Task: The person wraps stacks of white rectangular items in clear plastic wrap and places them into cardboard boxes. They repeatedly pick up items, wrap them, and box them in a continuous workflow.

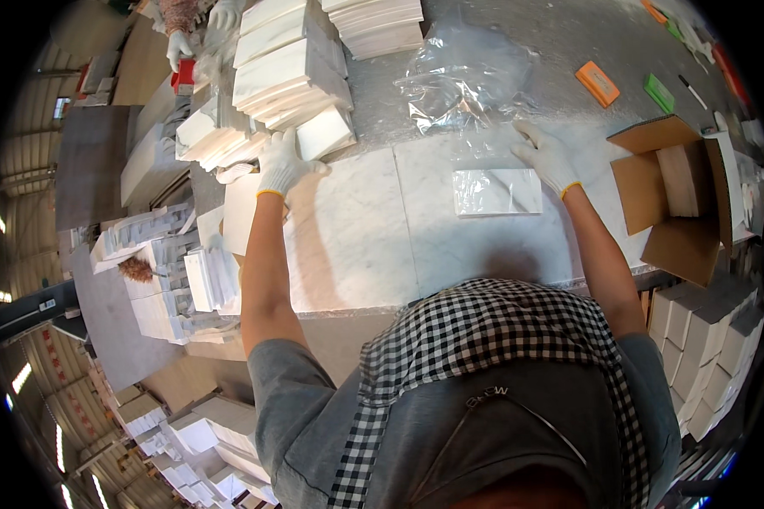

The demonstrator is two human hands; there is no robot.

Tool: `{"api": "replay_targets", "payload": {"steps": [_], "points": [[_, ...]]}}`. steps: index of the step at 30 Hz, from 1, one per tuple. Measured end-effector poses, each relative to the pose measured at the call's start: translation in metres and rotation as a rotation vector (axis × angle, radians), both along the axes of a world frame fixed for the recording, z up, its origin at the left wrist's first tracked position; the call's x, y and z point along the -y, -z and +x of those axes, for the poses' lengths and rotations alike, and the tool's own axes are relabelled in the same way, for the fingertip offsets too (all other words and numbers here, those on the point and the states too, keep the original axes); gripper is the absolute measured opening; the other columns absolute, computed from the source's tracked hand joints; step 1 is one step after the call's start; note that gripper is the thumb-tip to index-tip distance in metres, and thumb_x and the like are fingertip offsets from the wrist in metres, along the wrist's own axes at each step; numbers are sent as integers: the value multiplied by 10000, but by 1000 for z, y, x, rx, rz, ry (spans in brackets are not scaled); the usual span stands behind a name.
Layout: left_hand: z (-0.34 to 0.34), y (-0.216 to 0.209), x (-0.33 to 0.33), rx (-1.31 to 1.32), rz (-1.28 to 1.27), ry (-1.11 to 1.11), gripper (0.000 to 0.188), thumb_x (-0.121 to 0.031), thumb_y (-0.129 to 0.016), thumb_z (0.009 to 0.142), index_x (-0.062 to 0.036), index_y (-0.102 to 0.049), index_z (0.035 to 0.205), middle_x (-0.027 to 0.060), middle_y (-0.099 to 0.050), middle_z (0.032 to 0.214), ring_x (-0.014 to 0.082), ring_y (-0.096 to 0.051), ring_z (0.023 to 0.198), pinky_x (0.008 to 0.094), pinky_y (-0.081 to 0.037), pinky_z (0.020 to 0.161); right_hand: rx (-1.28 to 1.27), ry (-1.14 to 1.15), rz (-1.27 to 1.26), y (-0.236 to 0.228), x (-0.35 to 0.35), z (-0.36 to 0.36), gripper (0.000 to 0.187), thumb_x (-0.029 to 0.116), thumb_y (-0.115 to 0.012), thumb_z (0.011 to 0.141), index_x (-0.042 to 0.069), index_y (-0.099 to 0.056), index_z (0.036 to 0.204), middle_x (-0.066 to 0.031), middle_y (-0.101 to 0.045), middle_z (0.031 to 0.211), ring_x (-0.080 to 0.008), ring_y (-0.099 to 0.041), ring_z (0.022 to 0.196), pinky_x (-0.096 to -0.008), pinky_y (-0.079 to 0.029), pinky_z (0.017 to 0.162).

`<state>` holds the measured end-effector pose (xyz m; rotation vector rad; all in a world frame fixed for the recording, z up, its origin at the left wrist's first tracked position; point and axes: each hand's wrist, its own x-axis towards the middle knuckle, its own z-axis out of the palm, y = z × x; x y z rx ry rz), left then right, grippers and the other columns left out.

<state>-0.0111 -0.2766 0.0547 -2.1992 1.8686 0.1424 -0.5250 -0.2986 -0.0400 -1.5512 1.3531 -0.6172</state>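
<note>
My left hand (284, 163), in a white knit glove with a yellow cuff, is at the front of the stacked white marble tiles (284, 81). Its fingers are apart, the thumb pointing right below a loose tilted tile (326, 131). Whether it touches the tiles I cannot tell. My right hand (547, 157), gloved alike, is above the marble slab with thumb and fingers apart, beside clear plastic film. Left of that wrist lies a white rectangular tile (497, 192) with shiny plastic over it. Beyond it is a crumpled heap of clear plastic bags (467, 76).
An open cardboard box (683, 204) with tiles inside stands at right. Orange (598, 83) and green blocks (659, 93) and a marker (693, 92) lie at the far right. Another person's gloved hand (178, 49) is near a red object at far left. Stacked pale boxes (705, 348) stand lower right.
</note>
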Motion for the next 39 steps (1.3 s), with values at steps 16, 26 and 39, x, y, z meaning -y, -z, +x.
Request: {"api": "replay_targets", "payload": {"steps": [16, 26, 39], "points": [[-187, -53, -62, -344, -134, 273, 860, -431, -917, 610, 1, -606, 1286, 220, -614, 1186, 404, -586, 1132, 492, -503, 978, -147, -26, -55, -24, -6, -10, 621, 275, -702, 924, 46, -555, 1482, -169, -621, 1460, -288, -612, 1315, -354, -471, 1097], [-303, -24, -57, -262, 75, 444, 932, -596, -849, 642, 1, -591, 1309, 206, -576, 1339, 382, -529, 1269, 460, -439, 1070, -60, -9, -25, -2, 6, -9, 610, 309, -701, 895, 123, -591, 1465, -133, -660, 1410, -282, -632, 1267, -363, -477, 1074], [-291, -5, -58, -557, -71, 305, 1038, -554, -894, 645, 38, -527, 1415, 255, -582, 1354, 389, -577, 1249, 482, -466, 1063, -291, -85, -86, -45, 27, 5, 708, 171, -750, 836, 57, -542, 1503, -157, -723, 1243, -191, -707, 886, -319, -556, 802]]}}
